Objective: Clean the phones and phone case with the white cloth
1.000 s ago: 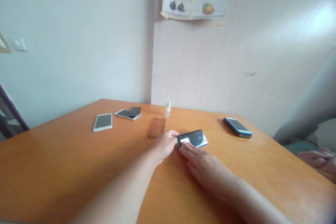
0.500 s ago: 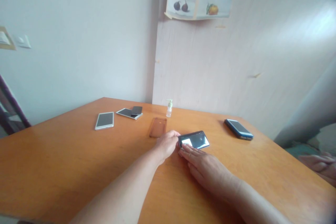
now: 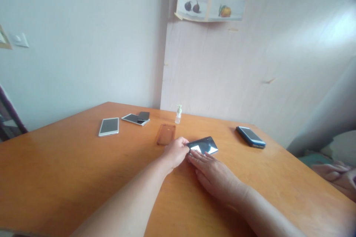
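A glossy dark smartphone (image 3: 209, 143) lies on the wooden table in front of me, with bright reflections across its surface. My left hand (image 3: 175, 152) pinches its left end between thumb and fingers. My right hand (image 3: 213, 170) rests against the phone's near side, its fingers stretched out and lying flat over the lower left part. Just beyond my left hand is a see-through brownish phone case (image 3: 166, 134), lying flat. Behind the case stands a small clear pump bottle (image 3: 178, 114) with a pale green top.
A white tablet (image 3: 109, 127) lies at the left of the table (image 3: 66, 163). Beside it, a small dark flat object (image 3: 144, 116) overlaps a second white device (image 3: 130, 118). A white phone on a dark blue case (image 3: 251, 136) lies right. Another person's hands (image 3: 336, 174) show at the right edge.
The phone has turned slightly, its far right end shifting a little left. Both hands stay on it, and the right fingers have moved slightly. The whole view has shifted a little.
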Demonstrator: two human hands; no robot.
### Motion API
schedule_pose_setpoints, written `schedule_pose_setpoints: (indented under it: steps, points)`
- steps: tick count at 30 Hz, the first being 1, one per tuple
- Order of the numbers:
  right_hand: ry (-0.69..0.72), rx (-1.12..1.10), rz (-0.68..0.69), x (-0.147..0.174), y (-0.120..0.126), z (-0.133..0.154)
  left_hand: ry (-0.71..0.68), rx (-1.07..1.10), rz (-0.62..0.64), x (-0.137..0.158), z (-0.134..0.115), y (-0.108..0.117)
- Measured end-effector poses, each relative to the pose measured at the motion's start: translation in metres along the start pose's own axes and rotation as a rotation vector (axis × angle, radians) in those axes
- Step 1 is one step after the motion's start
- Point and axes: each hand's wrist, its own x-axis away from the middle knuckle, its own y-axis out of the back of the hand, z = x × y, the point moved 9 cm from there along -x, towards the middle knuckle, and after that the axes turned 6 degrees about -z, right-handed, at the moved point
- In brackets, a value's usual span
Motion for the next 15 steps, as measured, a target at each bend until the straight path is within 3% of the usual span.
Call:
schedule_pose_setpoints:
  steps: [5, 10, 15]
  points:
    - [-0.041, 0.003, 0.029, 0.003, 0.005, -0.016, 0.002, -0.007, 0.009, 0.000, 0.001, -0.001]
    - [-0.285, 0.103, 0.059, 0.017, 0.012, -0.058, 0.003, -0.010, 0.011, 0.001, 0.002, -0.001]
    - [-0.100, 0.018, 0.051, 0.012, 0.008, -0.023, -0.007, -0.012, 0.002, 0.001, 0.002, -0.001]
